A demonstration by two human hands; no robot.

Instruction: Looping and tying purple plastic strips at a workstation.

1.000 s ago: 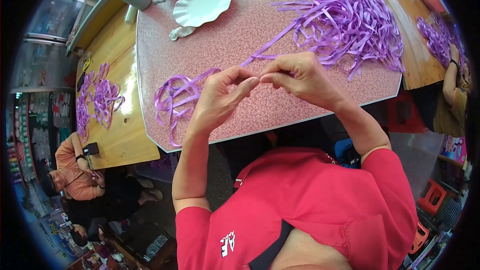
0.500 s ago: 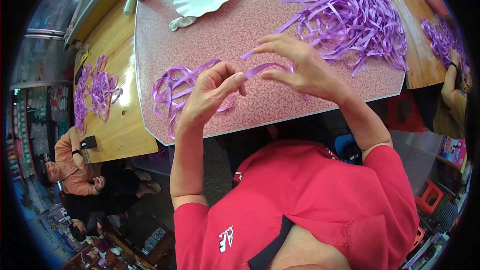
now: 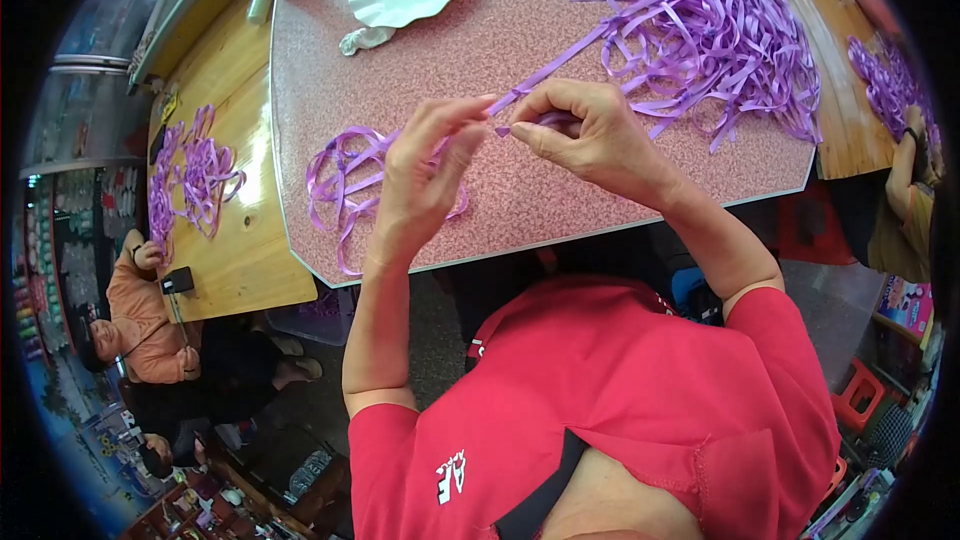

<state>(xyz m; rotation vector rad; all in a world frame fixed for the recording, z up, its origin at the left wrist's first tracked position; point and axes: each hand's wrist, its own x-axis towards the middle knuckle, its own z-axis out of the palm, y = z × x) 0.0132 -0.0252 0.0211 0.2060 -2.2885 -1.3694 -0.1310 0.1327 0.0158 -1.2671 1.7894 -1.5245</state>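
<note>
1. The right hand point(image 3: 595, 135) is pinching a purple ribbon point(image 3: 502, 131), its thumb and forefinger pressing together.
2. The left hand point(image 3: 422, 162) is hovering just beside it, holding its fingers slightly apart; whether they are touching any ribbon, I cannot tell.
3. The purple ribbon is showing between both hands, above the pink tabletop point(image 3: 450, 65).
4. A ribbon pile point(image 3: 720, 50) is lying rightward, loose loops point(image 3: 350, 208) leftward.

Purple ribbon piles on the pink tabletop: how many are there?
2: a large heap toward the right of the pink tabletop, and a smaller pile of loose loops at the left, partly hidden behind the left hand.
</note>
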